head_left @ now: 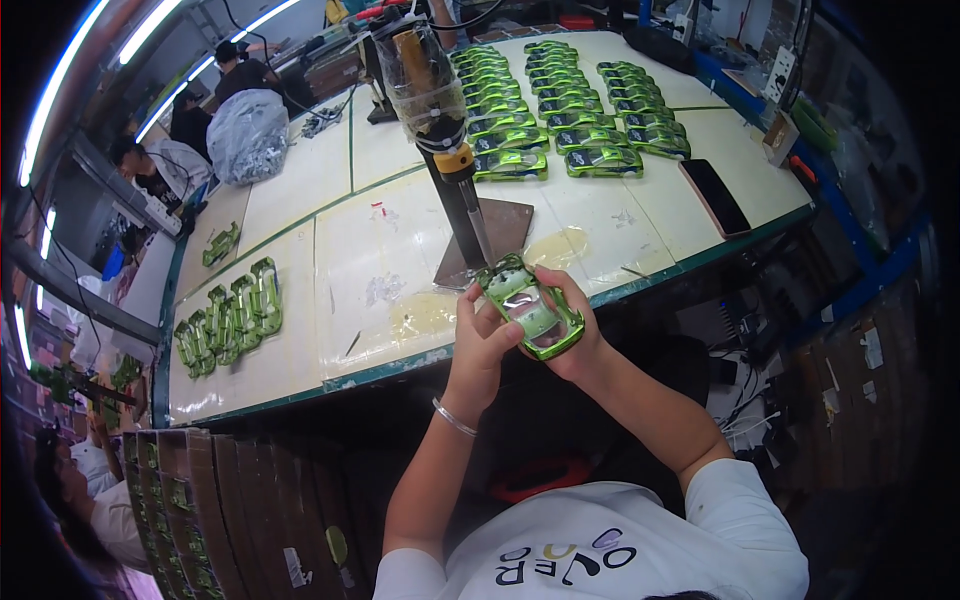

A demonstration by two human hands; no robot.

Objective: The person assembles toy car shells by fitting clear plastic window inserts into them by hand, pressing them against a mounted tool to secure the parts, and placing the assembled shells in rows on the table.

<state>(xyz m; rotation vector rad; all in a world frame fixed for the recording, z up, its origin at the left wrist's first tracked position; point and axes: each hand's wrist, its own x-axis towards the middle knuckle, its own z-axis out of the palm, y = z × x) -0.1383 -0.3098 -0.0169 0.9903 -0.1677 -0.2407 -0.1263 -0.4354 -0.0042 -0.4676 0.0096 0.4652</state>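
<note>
A shiny green toy car body shell is held between both my hands, close to the front edge of the workbench. My left hand grips its left side, with the thumb lying on the shell. Around the right side wrap the fingers of my right hand. The shell's far end is right at the thin metal tip of an upright electric screwdriver on a stand; whether they touch I cannot tell. Beneath the tool lies a dark flat base plate.
Rows of green car shells fill the back right, beside a phone. More shells stand lined up at the left. A bulging plastic bag sits at the far left. Stacked cartons stand below the bench, and other people work beyond.
</note>
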